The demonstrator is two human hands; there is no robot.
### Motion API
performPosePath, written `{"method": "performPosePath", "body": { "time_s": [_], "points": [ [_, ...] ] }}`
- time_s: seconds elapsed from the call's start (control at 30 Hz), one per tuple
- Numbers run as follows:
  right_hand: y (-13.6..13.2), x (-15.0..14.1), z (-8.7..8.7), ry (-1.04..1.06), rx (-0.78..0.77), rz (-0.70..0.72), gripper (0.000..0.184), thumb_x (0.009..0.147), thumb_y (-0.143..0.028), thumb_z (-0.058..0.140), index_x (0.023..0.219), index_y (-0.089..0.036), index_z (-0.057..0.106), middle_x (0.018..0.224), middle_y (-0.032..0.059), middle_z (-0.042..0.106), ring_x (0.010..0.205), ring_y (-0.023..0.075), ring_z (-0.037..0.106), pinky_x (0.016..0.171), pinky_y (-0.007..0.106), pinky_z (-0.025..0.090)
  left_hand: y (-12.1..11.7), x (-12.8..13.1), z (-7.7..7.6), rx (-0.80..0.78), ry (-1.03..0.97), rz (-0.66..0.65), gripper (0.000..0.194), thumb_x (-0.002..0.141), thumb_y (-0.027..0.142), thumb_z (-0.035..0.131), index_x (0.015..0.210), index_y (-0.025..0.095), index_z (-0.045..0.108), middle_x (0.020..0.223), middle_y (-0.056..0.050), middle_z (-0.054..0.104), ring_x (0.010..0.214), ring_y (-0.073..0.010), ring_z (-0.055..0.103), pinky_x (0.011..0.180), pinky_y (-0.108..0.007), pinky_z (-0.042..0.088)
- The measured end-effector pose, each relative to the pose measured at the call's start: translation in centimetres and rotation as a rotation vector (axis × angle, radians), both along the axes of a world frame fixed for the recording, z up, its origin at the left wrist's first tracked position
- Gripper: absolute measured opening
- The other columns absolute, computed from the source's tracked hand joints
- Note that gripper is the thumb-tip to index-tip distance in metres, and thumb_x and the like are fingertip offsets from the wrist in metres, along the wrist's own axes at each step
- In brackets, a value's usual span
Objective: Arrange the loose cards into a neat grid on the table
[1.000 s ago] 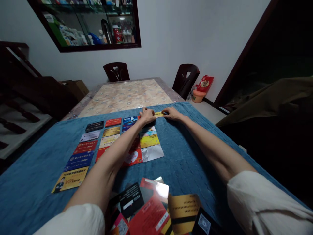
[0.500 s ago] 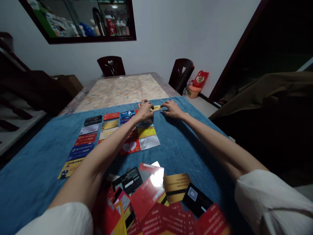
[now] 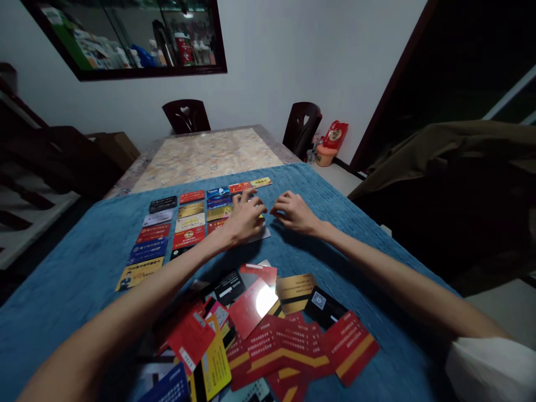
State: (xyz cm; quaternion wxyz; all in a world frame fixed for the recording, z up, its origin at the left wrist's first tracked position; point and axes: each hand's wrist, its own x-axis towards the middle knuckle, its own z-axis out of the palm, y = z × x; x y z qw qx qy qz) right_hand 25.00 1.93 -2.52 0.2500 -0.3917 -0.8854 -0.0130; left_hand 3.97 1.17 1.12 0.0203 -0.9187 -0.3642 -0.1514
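Blue cloth over the near part of the bench, pale patterned top bare beyond it. Printed cards laid face up in columns on the cloth, left of centre. Leftmost column, far to near: black card, lavender card, red, blue, then VIP card, gold with a small figure printed on it. Far end of the rightmost column: yellow-gold card, flat, just beside a red card, both hands apart from it. Left hand over the right-hand columns, grip spread, fingers loosely bent; whether it touches the cards beneath, cannot tell. Silvery card partly covered by that hand. Right hand over bare cloth, near the left, fingers curled toward it; whether thumb and fingertips meet, cannot tell. Nearer the body, a loose overlapping heap: fanned red cards with gold stripes, gold card with a dark stripe, black card bearing a QR code, yellow card. Two dark chairs at the bench's far side.
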Motion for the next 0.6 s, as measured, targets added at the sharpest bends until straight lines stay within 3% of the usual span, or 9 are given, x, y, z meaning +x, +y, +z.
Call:
{"method": "performPosePath", "body": {
  "time_s": [0.2, 0.33, 0.6],
  "points": [
    [-6.0, -1.8, -0.3, 0.029, -0.037, 0.174, 0.014, 0.093, -0.02, 0.058, 0.102, -0.018, 0.069, 0.104, 0.0079, 0.069, 0.104, 0.0246, 0.048, 0.085, 0.038, 0.034, -5.6, -1.9, 0.6, 0.016, 0.051, -0.008, 0.024, 0.087, 0.014, 0.053, 0.104, 0.017, 0.069, 0.116, -0.013, 0.066, 0.135, -0.0375, 0.034, 0.102, -0.059, 0.033],
    [-9.3, -2.9, 0.1, 0.027, -0.117, 0.282, 0.019, 0.097, -0.031, 0.057, 0.106, -0.02, 0.069, 0.111, 0.0073, 0.069, 0.11, 0.0255, 0.046, 0.091, 0.041, 0.036, -8.3, -3.1, 0.7, -0.003, 0.067, 0.006, 0.024, 0.089, 0.017, 0.052, 0.106, 0.017, 0.069, 0.115, -0.013, 0.066, 0.133, -0.0383, 0.036, 0.101, -0.062, 0.033],
    [-13.0, -3.8, 0.6, -0.049, -0.236, 0.395, 0.036, 0.091, -0.036, 0.064, 0.122, -0.019, 0.064, 0.127, 0.0082, 0.065, 0.124, 0.0294, 0.041, 0.101, 0.047, 0.034, -13.3, -4.7, 0.3, -0.056, 0.112, 0.042, 0.02, 0.094, 0.022, 0.05, 0.102, 0.017, 0.068, 0.105, -0.012, 0.067, 0.123, -0.0355, 0.044, 0.097, -0.059, 0.035]
  ]
}}
